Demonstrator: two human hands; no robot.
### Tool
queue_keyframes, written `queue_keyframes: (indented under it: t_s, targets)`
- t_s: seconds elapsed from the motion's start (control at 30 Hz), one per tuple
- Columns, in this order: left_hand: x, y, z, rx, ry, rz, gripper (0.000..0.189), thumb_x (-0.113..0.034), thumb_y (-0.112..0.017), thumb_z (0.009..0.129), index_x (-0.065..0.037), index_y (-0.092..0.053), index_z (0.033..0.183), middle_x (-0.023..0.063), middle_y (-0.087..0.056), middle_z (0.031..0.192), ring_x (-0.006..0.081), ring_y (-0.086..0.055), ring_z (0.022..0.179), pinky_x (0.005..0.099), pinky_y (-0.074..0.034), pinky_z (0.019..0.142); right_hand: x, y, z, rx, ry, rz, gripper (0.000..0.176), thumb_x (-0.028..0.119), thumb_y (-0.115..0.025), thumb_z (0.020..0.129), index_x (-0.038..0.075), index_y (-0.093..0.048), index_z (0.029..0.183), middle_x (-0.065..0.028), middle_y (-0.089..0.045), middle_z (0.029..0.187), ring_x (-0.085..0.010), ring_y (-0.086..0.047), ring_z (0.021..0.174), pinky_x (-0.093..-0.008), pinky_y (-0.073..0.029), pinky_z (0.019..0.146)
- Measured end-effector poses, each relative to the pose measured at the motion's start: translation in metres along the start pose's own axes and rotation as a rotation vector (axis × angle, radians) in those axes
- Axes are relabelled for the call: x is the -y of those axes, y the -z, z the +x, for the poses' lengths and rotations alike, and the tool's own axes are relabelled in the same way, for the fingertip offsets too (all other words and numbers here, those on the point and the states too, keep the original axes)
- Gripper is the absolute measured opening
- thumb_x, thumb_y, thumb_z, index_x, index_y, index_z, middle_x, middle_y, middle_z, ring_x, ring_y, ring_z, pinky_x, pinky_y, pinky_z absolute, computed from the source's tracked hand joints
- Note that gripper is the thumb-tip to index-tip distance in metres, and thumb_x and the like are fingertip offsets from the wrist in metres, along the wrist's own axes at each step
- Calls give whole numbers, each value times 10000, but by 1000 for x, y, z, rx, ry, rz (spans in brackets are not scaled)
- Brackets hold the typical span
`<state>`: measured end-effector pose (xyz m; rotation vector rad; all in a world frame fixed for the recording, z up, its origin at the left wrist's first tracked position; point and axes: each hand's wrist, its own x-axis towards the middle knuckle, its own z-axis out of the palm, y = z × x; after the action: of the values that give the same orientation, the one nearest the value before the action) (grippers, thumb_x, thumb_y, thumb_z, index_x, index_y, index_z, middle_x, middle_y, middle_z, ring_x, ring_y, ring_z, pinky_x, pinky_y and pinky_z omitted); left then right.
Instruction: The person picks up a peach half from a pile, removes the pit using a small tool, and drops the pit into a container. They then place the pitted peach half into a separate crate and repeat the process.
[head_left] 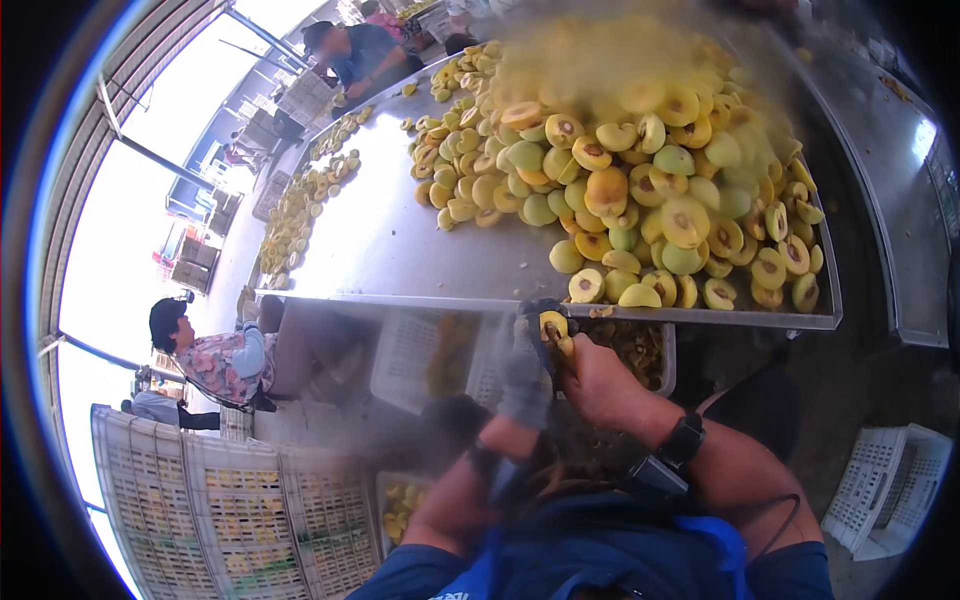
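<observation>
My left hand (524, 368), in a grey and black glove, is closed around a yellow peach half (553, 322) just off the table's front edge. My right hand (612, 385) is bare, with a dark watch on its wrist. Its fingers are curled against the peach half, and whatever they grip is mostly hidden. Beyond both hands, a large heap of halved peaches (620, 195), many with the stones still in, covers much of the metal table (470, 264). Below my hands stands a pale bin (668, 365) with brownish scraps inside.
White crates (405, 360) sit under the table, and another crate (888, 490) lies at the right. Stacked crates of fruit (240, 510) rise at the lower left. One person (220, 350) works at the left, another (360, 60) at the far side. Blur covers part of the view.
</observation>
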<state>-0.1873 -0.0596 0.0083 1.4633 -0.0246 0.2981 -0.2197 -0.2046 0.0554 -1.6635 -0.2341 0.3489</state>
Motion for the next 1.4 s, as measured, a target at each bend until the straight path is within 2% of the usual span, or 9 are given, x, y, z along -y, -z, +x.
queue_keyframes:
  t_s: [0.23,0.43,0.53,0.73,0.83,1.03,1.13,1.23,1.4]
  targets:
    - [-21,-8,-5,-37,-12,206,250,-177,-482,1084,12,-619,1174,94,-678,1048,157,-658,868,298,-558,788,2,-2,0,-12,-42,-222,259,178,-621,952,-51,-554,1053,-306,-677,982,-441,-678,1013,-460,-521,833]
    - [-14,-3,-3,-35,-31,164,240,-202,-514,1089,4,-626,1140,60,-673,976,110,-634,845,279,-535,756,-19,-3,13,205,-34,316,206,140,-603,1000,-32,-588,1113,-129,-714,966,-177,-647,944,-382,-526,843]
    - [-37,-9,-7,-52,85,224,232,-200,-514,1089,-3,-631,1125,56,-670,966,99,-621,831,272,-525,743,-25,-14,9,61,28,129,197,127,-594,1015,-25,-607,1139,-71,-711,972,-118,-607,945,-351,-520,847]
    - [-4,2,-7,-38,5,376,202,-152,-518,1062,1,-635,1122,48,-662,954,103,-602,808,281,-523,739,-15,-16,0,-62,-125,-244,188,135,-588,1006,-31,-618,1088,-87,-711,954,-137,-619,910,-349,-514,800]
    - [-18,-1,-7,-48,135,205,194,-132,-515,1053,4,-632,1127,52,-662,964,113,-610,820,284,-527,745,-18,-11,5,133,25,272,209,159,-588,1002,-27,-615,1094,-95,-706,918,-155,-626,873,-363,-515,778]
    - [4,11,-7,-31,29,115,196,-142,-522,1063,2,-629,1142,55,-663,977,115,-621,832,273,-527,740,-22,-20,5,-2,69,77,245,171,-599,996,-22,-624,1145,-107,-705,916,-156,-624,873,-333,-511,805]
    - [5,16,-15,-70,147,190,199,-141,-531,1060,6,-638,1141,63,-675,987,116,-629,836,273,-530,739,-16,-9,6,211,-58,349,239,171,-605,999,-12,-624,1152,-97,-695,909,-137,-619,870,-315,-507,788]
    - [-7,10,-10,5,-8,486,196,-128,-532,1056,10,-650,1129,76,-688,1000,116,-636,834,273,-533,736,-20,-23,0,-102,11,-131,207,185,-593,1015,-2,-632,1095,-66,-682,860,-123,-616,774,-295,-496,684]
    - [-31,4,-2,51,129,191,192,-116,-539,1054,24,-655,1116,95,-703,1003,133,-660,837,282,-552,747,-5,-3,-1,269,-118,437,155,181,-581,1016,34,-612,977,-13,-614,757,-103,-537,548,-276,-431,498]
